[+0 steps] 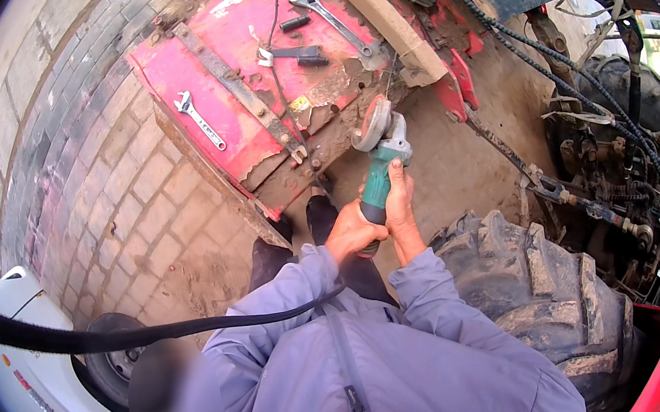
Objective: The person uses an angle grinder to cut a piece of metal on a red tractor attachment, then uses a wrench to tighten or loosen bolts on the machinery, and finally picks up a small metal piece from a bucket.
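Well, the left hand [349, 231] clasps the rear of the green angle grinder [376, 182], the right hand [401, 206] its side; its disc [373, 124] sits beyond both, near the red panel [236, 46].

Head-worn wide fisheye view, facing downward, from close above

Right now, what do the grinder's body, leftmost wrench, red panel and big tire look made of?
Grinder body: probably matte plastic; green, moulded look.
Leftmost wrench: likely bare or plated steel; silvery shine.
Red panel: painted metal, probably steel; paint worn to rust-like brown patches.
Big tire: rubber, dull, mud-caked; thick moulded lugs.
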A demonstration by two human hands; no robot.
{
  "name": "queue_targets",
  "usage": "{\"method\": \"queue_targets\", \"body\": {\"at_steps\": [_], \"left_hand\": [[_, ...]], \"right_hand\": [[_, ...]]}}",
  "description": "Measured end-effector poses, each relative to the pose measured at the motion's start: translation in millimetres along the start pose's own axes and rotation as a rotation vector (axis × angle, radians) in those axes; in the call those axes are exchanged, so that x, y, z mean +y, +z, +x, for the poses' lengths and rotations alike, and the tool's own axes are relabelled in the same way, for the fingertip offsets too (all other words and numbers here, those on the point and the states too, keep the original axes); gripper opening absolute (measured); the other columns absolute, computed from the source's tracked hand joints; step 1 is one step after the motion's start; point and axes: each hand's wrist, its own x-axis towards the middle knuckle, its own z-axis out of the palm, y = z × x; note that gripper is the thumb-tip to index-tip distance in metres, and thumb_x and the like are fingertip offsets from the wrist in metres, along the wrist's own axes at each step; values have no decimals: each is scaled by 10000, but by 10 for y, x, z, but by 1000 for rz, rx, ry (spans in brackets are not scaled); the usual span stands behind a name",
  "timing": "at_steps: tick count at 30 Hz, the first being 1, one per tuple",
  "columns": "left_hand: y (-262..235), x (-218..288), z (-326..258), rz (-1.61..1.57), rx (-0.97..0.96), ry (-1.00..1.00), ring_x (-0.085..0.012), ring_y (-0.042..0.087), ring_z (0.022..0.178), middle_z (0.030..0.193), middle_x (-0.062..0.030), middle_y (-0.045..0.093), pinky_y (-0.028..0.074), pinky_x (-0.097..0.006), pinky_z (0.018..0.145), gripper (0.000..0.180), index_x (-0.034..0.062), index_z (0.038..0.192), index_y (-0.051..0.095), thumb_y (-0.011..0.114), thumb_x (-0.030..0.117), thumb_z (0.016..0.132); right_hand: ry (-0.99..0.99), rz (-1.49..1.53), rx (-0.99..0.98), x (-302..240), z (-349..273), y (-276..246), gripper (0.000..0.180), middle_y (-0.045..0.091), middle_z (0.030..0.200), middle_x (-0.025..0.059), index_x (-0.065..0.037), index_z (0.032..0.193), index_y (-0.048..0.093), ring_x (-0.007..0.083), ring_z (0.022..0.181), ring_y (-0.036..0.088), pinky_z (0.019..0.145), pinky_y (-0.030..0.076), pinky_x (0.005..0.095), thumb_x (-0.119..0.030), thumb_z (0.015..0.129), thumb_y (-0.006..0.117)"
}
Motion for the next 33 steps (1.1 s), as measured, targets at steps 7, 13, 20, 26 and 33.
{"method": "queue_targets", "body": {"at_steps": [7,13,20,26,33], "left_hand": [[52,-76,111,-12,-55,11,-159,596,679,739,-58,619,477,-304,621,288,-17,854,602,698,80,600],[123,-53,326,-16,-188,-47,-161,607,680,745,-65,634,487,-311,609,274,-6,838,618,710,88,598],[210,-138,765,-102,-352,-108,-166,613,730,793,-52,632,500,-311,663,304,1,897,619,717,47,613],[196,-250,1308,-229,-448,-142,-169,623,787,857,-61,645,503,-317,708,349,2,945,620,727,51,616],[481,-156,1754,161,-29,75,-197,635,835,901,-99,661,509,-331,771,530,-3,1044,572,782,137,578]], "right_hand": [[12,41,8,12,40,-101,516,625,742,113,33,923,576,198,620,640,553,539,330,-475,880,657],[11,-41,10,-43,113,-286,316,625,742,92,15,920,589,178,632,635,564,531,311,-141,743,799],[136,85,-9,-87,443,-581,272,640,778,92,3,905,604,171,656,634,596,522,301,-110,731,781],[53,-46,-9,-30,915,-685,302,640,813,64,-1,923,607,134,694,614,626,506,289,-107,709,790],[-198,-396,158,157,1474,-809,353,617,828,36,20,942,586,103,701,568,625,487,276,-111,698,805]]}}
